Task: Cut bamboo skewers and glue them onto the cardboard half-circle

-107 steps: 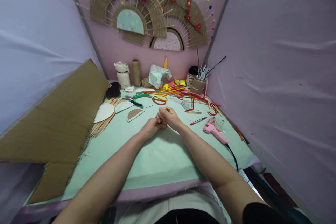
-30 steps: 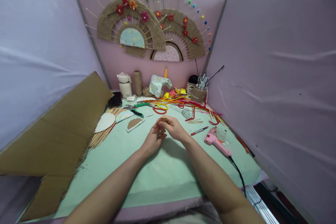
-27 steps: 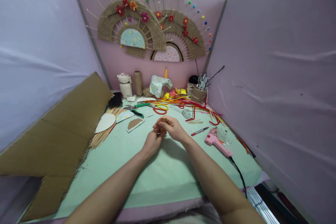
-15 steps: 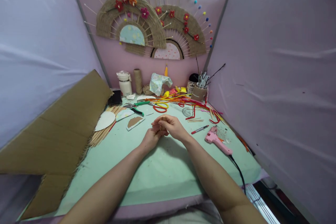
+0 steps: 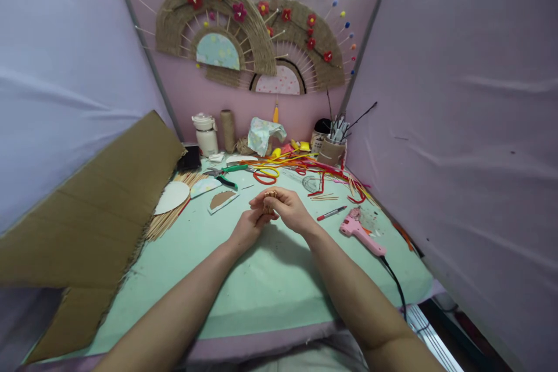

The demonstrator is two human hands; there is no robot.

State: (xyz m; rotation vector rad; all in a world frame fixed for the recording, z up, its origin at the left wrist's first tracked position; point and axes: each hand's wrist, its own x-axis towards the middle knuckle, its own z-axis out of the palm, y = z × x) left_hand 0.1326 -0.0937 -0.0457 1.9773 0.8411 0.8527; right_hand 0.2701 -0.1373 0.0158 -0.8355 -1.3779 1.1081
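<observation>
A small bundle of short wooden sticks [image 5: 269,202] stands upright between my hands over the middle of the table. My right hand [image 5: 289,208] is closed round its upper part, thumb in front. Below and to the left, my left hand [image 5: 249,229] is closed on the lower part, its fingers partly hidden behind the right. Just left of the hands lies a half-round cardboard piece with a pale edge [image 5: 222,201]. Green-handled pliers [image 5: 231,170] and scissors with red and yellow handles [image 5: 265,175] lie beyond the hands.
A pink glue gun [image 5: 361,231] with a black cord and a red-and-grey pen [image 5: 331,213] lie at right. A large cardboard sheet [image 5: 100,197] leans at left beside long sticks [image 5: 163,224]. Pipe cleaners [image 5: 300,164], jars and twine stand along the back.
The view has tilted slightly downward. Both hands keep their hold on the stick bundle, its top now a little more upright between the fingers.
</observation>
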